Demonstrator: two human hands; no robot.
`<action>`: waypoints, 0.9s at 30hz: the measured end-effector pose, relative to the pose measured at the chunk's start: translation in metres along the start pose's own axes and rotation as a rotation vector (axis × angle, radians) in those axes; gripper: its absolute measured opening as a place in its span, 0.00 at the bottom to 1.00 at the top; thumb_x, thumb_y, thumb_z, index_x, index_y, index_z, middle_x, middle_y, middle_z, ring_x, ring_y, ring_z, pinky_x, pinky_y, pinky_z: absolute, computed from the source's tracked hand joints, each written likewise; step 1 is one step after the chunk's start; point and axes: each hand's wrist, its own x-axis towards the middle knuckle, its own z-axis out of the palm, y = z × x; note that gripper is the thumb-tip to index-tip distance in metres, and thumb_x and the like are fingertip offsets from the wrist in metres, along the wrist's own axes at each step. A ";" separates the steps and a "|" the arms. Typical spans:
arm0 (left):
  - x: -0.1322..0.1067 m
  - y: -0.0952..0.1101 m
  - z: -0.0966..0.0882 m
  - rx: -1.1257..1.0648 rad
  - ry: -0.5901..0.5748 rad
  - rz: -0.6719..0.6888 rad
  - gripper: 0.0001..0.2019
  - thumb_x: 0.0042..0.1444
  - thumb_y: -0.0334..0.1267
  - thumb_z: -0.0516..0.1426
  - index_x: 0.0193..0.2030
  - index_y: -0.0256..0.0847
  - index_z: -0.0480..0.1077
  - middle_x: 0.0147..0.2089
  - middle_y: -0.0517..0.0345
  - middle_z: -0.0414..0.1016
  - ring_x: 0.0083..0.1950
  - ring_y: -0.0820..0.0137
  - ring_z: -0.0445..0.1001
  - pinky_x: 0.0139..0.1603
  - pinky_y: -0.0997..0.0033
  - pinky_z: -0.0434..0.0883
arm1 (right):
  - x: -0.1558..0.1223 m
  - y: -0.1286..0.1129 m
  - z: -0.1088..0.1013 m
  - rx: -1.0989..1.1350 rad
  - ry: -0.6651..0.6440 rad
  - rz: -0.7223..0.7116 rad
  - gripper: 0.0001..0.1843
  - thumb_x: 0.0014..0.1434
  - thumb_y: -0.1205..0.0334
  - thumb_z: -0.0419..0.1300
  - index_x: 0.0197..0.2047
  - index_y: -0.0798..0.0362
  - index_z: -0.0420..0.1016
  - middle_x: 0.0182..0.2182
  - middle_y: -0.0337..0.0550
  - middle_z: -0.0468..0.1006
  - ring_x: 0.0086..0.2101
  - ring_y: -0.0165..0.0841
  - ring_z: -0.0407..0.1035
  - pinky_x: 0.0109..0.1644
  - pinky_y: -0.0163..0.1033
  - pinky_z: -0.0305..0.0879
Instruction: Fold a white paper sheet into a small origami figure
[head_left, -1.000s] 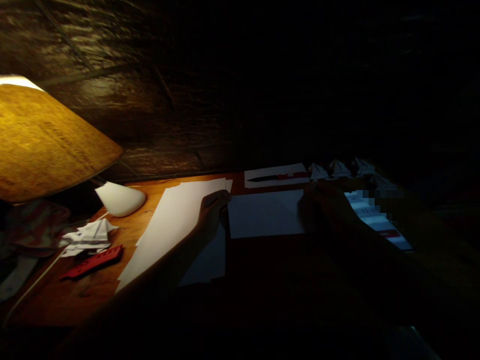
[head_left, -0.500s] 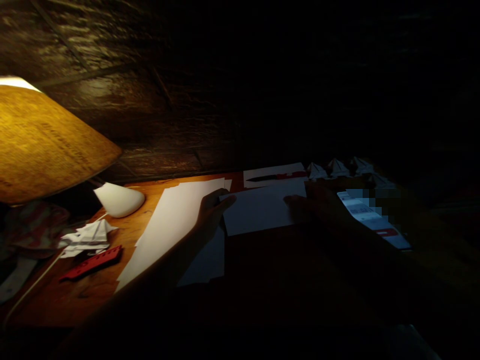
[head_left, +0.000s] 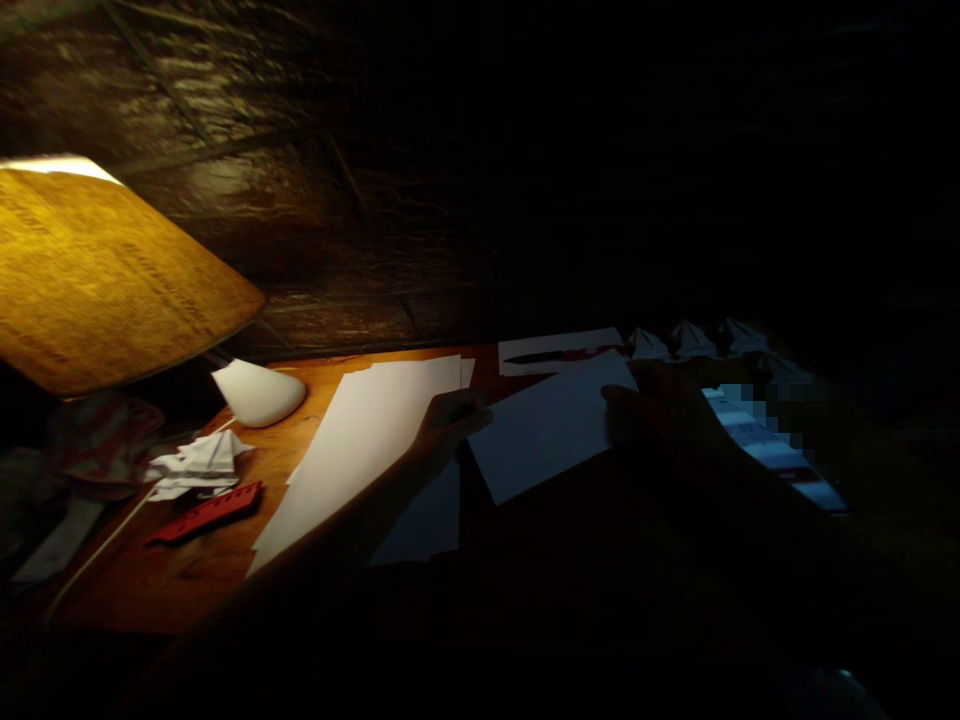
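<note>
A white sheet of paper [head_left: 547,425] lies tilted on the dim wooden table [head_left: 187,560]. My left hand [head_left: 450,425] pinches its left edge with curled fingers. My right hand [head_left: 667,420], dark and in shadow, grips the sheet's right edge. A stack of white sheets [head_left: 360,450] lies under my left forearm. Several folded paper shapes [head_left: 690,340] stand in a row at the back right.
A lit lamp with a woven shade [head_left: 105,280] stands at the left. Next to it are a white cone [head_left: 259,392], crumpled folded paper [head_left: 199,460] and a red flat piece [head_left: 204,512]. A knife [head_left: 559,355] lies on paper at the back. A glowing phone [head_left: 772,450] lies at the right.
The sheet between my hands has been turned, its left end swinging toward me, so it now lies askew. The view shifted slightly right.
</note>
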 end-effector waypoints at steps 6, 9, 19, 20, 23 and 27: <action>-0.001 0.002 0.001 -0.009 -0.049 0.017 0.17 0.50 0.44 0.65 0.20 0.39 0.63 0.26 0.62 0.61 0.28 0.72 0.61 0.30 0.71 0.56 | 0.002 0.001 -0.001 0.027 -0.008 0.014 0.20 0.47 0.53 0.76 0.42 0.48 0.80 0.38 0.43 0.84 0.36 0.40 0.78 0.40 0.45 0.73; -0.002 0.005 0.001 0.008 -0.053 0.016 0.16 0.53 0.45 0.63 0.23 0.39 0.65 0.26 0.63 0.60 0.28 0.73 0.60 0.30 0.71 0.55 | 0.002 0.003 0.000 0.032 -0.045 0.043 0.19 0.46 0.53 0.76 0.41 0.48 0.80 0.38 0.43 0.84 0.35 0.40 0.78 0.39 0.45 0.73; -0.001 0.007 0.000 0.105 -0.076 0.034 0.16 0.54 0.45 0.65 0.23 0.39 0.68 0.26 0.61 0.62 0.29 0.73 0.61 0.30 0.71 0.56 | -0.002 0.001 0.001 0.016 -0.151 0.060 0.17 0.51 0.50 0.74 0.42 0.48 0.83 0.37 0.46 0.85 0.34 0.41 0.78 0.38 0.45 0.73; -0.001 0.006 0.000 0.114 -0.077 0.038 0.16 0.54 0.45 0.65 0.23 0.39 0.68 0.26 0.61 0.62 0.29 0.73 0.61 0.30 0.71 0.56 | -0.002 0.001 0.002 0.013 -0.141 0.056 0.17 0.51 0.50 0.74 0.41 0.48 0.83 0.36 0.46 0.85 0.34 0.40 0.78 0.38 0.45 0.73; 0.000 0.005 0.000 0.151 -0.086 0.053 0.16 0.55 0.46 0.64 0.24 0.39 0.68 0.26 0.61 0.63 0.29 0.73 0.62 0.31 0.72 0.57 | 0.000 0.002 0.001 -0.024 -0.084 0.034 0.18 0.49 0.49 0.73 0.40 0.49 0.82 0.35 0.45 0.84 0.34 0.41 0.77 0.37 0.45 0.72; 0.001 0.002 -0.002 0.223 -0.085 0.103 0.18 0.60 0.49 0.60 0.25 0.39 0.67 0.25 0.62 0.63 0.29 0.72 0.63 0.31 0.71 0.59 | 0.009 0.011 -0.003 -0.137 0.063 -0.051 0.21 0.49 0.48 0.70 0.42 0.51 0.78 0.37 0.47 0.82 0.36 0.43 0.76 0.40 0.47 0.70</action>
